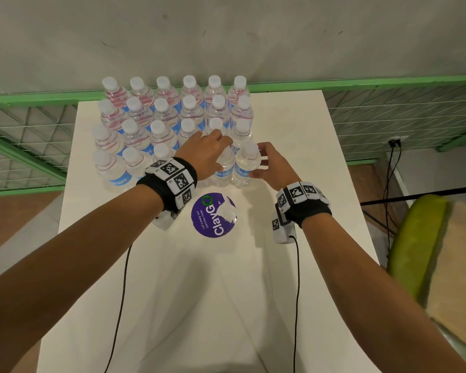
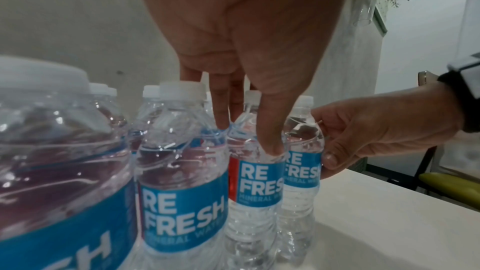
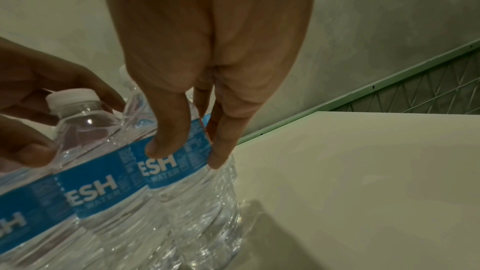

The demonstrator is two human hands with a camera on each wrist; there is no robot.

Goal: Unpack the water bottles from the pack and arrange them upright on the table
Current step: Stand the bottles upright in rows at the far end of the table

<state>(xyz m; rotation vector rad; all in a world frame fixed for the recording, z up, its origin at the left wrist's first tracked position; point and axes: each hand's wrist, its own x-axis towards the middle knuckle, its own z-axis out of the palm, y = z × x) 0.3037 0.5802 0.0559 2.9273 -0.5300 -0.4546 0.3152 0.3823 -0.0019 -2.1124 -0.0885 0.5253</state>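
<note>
Right hand pinches the clear blue-labelled plastic bottle at the block's five-o'clock corner on the white tabletop; left hand pinches its neighbour. A careless nudge could topple rows.

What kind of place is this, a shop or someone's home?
Hard to say; probably a plain workroom or storeroom. A bare concrete wall, green wire-mesh fencing behind a white table, and a sticker about keeping pantries clean suggest it.
</note>
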